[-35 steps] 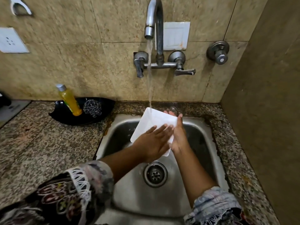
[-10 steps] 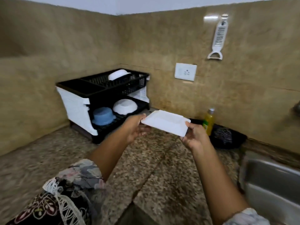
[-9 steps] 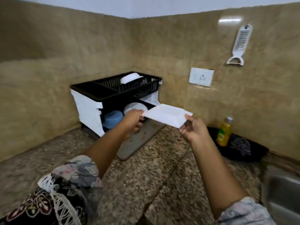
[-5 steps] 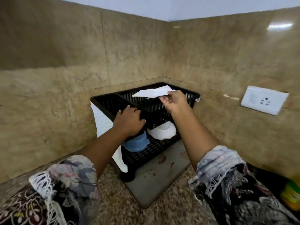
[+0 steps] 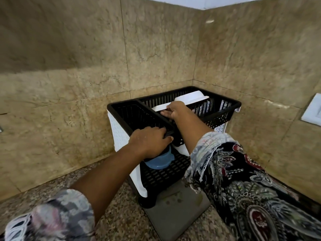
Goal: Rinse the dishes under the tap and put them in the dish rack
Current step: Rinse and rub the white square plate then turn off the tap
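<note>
Head view: right hand [image 5: 175,110] pinches the white plate [image 5: 160,107] low in the rack [image 5: 224,114] top tier, left hand [image 5: 151,141] grips the front rim – seat the plate between dividers before letting go, I'd say.

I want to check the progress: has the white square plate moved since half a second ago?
Yes. The white square plate, then held above the dish rack, is now lower, inside its top basket, with the right hand on it.

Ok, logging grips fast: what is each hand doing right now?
Left hand: grips the front rim of the dish rack.
Right hand: holds the white plate in the rack's top tier.
</note>
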